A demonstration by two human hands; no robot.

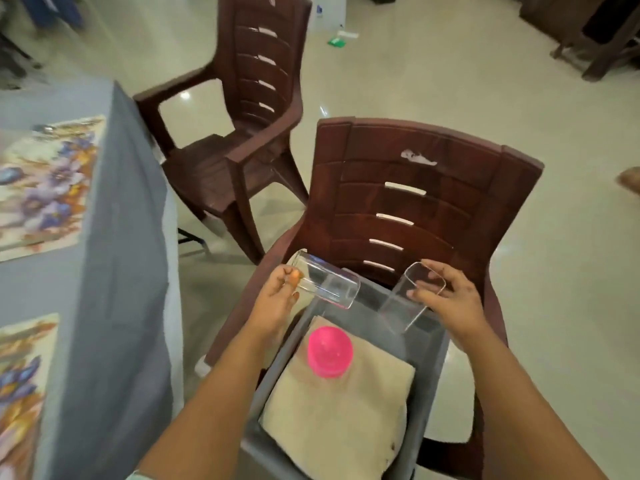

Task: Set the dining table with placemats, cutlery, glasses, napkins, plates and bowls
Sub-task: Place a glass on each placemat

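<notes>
Right now I have a glass in each hand above the grey bin (431, 355) on the near chair (415, 188). My left hand (277, 296) pinches the tilted left glass (325, 280) near one end; my right hand (446, 296) curls over the rim of the right glass (408, 303), which stands more upright. To do this well I would lift both clear of the bin wall (the pink cup (330, 351) sits on the folded cloth (339, 410) below), then carry them left to the floral placemats (45, 181) on the table (114, 271).
</notes>
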